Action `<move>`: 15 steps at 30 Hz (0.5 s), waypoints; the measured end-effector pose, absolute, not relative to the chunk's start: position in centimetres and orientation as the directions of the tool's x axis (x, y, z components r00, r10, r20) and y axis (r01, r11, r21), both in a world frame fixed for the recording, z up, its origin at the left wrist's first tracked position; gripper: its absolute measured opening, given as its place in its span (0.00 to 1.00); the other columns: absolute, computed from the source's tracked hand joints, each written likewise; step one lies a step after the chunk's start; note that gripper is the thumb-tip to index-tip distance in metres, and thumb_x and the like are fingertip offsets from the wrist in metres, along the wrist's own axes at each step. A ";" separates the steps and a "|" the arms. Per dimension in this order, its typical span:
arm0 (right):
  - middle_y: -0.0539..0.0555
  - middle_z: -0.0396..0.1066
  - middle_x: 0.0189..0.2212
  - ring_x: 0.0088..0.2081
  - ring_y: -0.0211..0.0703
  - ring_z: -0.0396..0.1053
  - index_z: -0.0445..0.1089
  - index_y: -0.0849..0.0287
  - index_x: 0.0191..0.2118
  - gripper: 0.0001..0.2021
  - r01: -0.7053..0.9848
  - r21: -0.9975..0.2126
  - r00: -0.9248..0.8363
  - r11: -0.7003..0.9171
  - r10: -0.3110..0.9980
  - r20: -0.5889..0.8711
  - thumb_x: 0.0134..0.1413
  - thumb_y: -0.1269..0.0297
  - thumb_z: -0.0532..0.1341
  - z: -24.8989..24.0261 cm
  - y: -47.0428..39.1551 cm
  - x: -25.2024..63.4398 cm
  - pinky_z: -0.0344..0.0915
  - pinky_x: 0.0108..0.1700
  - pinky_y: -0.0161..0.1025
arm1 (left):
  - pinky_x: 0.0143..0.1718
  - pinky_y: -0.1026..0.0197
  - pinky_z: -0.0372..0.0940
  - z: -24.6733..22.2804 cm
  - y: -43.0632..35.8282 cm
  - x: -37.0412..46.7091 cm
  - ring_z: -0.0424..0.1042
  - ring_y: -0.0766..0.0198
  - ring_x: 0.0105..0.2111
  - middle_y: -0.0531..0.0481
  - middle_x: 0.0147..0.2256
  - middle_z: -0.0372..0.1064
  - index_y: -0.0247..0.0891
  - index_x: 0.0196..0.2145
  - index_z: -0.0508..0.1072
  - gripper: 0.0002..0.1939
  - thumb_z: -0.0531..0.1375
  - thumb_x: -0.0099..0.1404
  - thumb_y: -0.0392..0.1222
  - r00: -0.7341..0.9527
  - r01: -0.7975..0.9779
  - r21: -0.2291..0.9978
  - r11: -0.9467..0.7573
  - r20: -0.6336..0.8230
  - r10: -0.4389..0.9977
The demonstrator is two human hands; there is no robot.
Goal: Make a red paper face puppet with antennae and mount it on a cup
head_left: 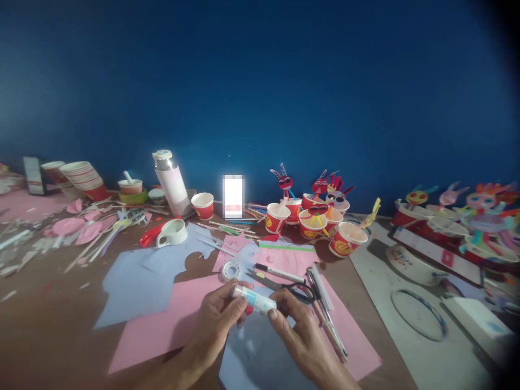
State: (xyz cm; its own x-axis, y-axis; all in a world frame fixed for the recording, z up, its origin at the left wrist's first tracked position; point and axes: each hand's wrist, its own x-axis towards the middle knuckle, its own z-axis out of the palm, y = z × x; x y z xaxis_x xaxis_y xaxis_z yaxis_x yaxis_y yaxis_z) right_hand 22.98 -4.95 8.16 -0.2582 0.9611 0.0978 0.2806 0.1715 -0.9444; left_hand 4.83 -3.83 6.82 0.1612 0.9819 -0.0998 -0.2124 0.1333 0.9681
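A white glue stick (255, 300) with a pale blue label lies level between my two hands. My left hand (222, 314) pinches its left end, and my right hand (298, 330) grips its right end. A bit of something red (249, 310) shows by my left fingertips; what it is I cannot make out. Just beyond the hands lie black-handled scissors (284, 284), a black-capped marker (280, 272) and a white roll of tape (231, 270). Pink paper (174, 319) and blue paper (260, 360) spread beneath my hands.
Red paper cups (278, 218) with craft figures stand at the back right. A white thermos (173, 187), a mug (173, 233) and stacked cups (83, 179) stand to the back left. Pens (331, 319) lie right of my hands. Pink scraps (89, 232) litter the left side.
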 end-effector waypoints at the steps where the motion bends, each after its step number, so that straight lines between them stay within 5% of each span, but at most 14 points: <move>1: 0.47 0.56 0.22 0.25 0.38 0.55 0.62 0.57 0.29 0.22 0.291 -0.941 -0.256 0.171 0.962 0.096 0.60 0.43 0.50 8.1 -4.9 23.0 0.51 0.27 0.35 | 0.21 0.69 0.53 6.8 -3.9 4.8 0.56 0.71 0.21 0.55 0.21 0.60 0.34 0.40 0.75 0.19 0.64 0.59 0.53 0.167 -0.210 0.969 0.131 -0.096 0.981; 8: 0.43 0.42 0.11 0.14 0.33 0.44 0.53 0.55 0.16 0.32 -0.010 -0.973 -0.410 -0.230 0.888 -0.206 0.62 0.39 0.36 6.7 -4.7 22.7 0.45 0.21 0.35 | 0.26 0.66 0.56 6.2 -4.2 5.0 0.59 0.69 0.23 0.54 0.22 0.61 0.33 0.42 0.73 0.18 0.62 0.62 0.50 0.269 -0.223 0.972 0.074 -0.012 0.963; 11: 0.46 0.51 0.14 0.19 0.35 0.52 0.55 0.56 0.17 0.31 0.090 -0.994 -0.333 -0.066 0.938 -0.092 0.62 0.40 0.40 7.1 -4.7 22.8 0.50 0.24 0.36 | 0.25 0.67 0.56 6.3 -4.0 5.1 0.59 0.69 0.23 0.55 0.22 0.60 0.33 0.40 0.74 0.18 0.63 0.61 0.51 0.233 -0.240 0.966 0.095 -0.037 0.972; 15: 0.47 0.57 0.22 0.25 0.37 0.55 0.63 0.58 0.31 0.22 0.270 -0.948 -0.258 0.166 0.962 0.095 0.60 0.43 0.50 7.7 -5.0 23.0 0.51 0.27 0.35 | 0.23 0.67 0.54 6.6 -3.8 5.2 0.57 0.70 0.21 0.55 0.21 0.61 0.34 0.40 0.74 0.18 0.64 0.60 0.52 0.179 -0.254 0.957 0.137 -0.093 0.979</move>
State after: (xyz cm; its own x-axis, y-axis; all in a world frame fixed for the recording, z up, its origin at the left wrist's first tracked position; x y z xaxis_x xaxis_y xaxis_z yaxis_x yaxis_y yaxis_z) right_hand 22.97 -4.97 7.71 -0.2577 0.9615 0.0951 0.2697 0.1661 -0.9485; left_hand 5.17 -3.76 6.61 0.1788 0.9795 -0.0932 -0.2537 0.1374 0.9575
